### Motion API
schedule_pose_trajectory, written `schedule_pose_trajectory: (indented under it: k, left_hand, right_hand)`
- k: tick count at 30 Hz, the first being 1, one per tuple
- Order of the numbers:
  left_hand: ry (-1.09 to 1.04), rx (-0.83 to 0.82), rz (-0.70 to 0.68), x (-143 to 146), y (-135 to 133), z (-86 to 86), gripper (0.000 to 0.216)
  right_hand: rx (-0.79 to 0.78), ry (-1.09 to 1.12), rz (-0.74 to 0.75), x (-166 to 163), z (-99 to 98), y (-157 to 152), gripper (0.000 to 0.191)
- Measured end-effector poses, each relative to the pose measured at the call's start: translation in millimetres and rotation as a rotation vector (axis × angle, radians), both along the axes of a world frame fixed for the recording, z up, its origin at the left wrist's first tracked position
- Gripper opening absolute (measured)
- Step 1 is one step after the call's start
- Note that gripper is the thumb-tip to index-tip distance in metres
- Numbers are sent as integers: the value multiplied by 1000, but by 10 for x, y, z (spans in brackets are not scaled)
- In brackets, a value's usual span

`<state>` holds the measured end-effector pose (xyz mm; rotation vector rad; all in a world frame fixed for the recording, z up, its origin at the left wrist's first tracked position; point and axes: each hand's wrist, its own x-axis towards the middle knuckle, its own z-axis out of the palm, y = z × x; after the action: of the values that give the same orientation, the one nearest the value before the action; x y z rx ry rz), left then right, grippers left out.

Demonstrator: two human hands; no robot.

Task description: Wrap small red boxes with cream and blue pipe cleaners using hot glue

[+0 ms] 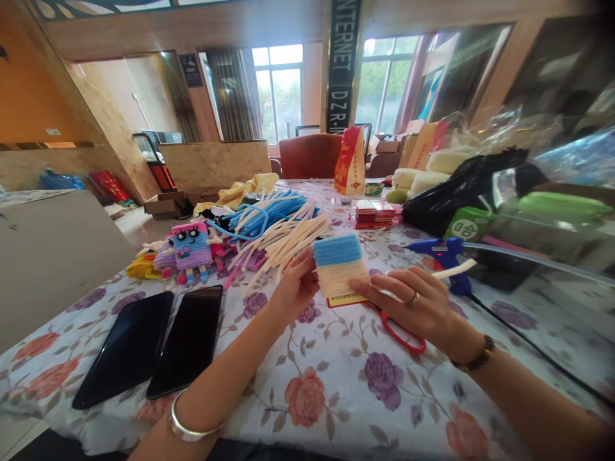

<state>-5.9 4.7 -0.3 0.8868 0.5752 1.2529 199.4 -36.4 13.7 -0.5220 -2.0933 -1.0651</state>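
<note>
- The left hand (298,285), at the centre of the frame, pinches the left edge of a wrapped card (339,266) between thumb and fingers and holds it upright above the surface (346,384).
- The right hand (418,301), just right of centre, lies with its fingers stretched out and slightly apart. Its foremost fingertips touch the card's lower right edge, and a ring (414,298) sits on one finger.
- The wrapped card carries a blue fuzzy band on top and a cream band below. A strip of yellow and red print shows at its foot.
- A cream strand (454,270) sticks out past the right hand's fingers; whether it touches that hand cannot be told.
- Red-handled scissors (401,336) lie on the floral cloth, partly under the right hand.
- A blue glue gun (444,256) rests just beyond the right hand, at centre right.
- A silver bangle (187,426) circles the left wrist at the lower left, and a dark bracelet (475,358) circles the right wrist.
- Above the left hand, cream pipe cleaners (283,240) and blue pipe cleaners (269,214) lie in a loose pile.
- A purple plush doll (191,246) stands left of that pile.
- Two dark phones (125,349) lie side by side at the lower left.
- A black bag (461,186) and a green box (468,224) sit at the upper right.
</note>
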Motion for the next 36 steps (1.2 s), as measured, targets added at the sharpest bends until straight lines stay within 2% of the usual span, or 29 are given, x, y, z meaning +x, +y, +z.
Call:
schedule_pose_trajectory:
  k: [10,14,16,18,20,23,25,28,36]
  left_hand:
    - [-18,78,-28,6,-41,19,48]
    - [0,65,-19,16,-25,6,52]
    - [31,38,-13,21,-13,-1,48]
    - [57,15,13,19,-3,-4,44]
    - [53,13,65,11,7,-4,43]
    - [27,65,135,-7,13,2,47]
    - [35,106,130,-11,5,10,51]
    - [103,134,122,1,-25,30,50]
    - [253,161,210,30,-63,59,50]
  right_hand:
    - [1,-4,1,-5,19,-6,45]
    - [-98,126,48,-46,-5,11,39]
    - [-195,317,87,-87,-19,32,30]
    - [-362,548,87,-129,-18,55,17]
    - [-637,755,75,-155,0,78,11]
    - [-1086,958,137,-156,41,112,19]
    - [-1268,1041,198,-141,57,133,21]
    - [-1385,1101,231,-119,53,164,22]
    - [-1447,1071,195,-93,23,219,30]
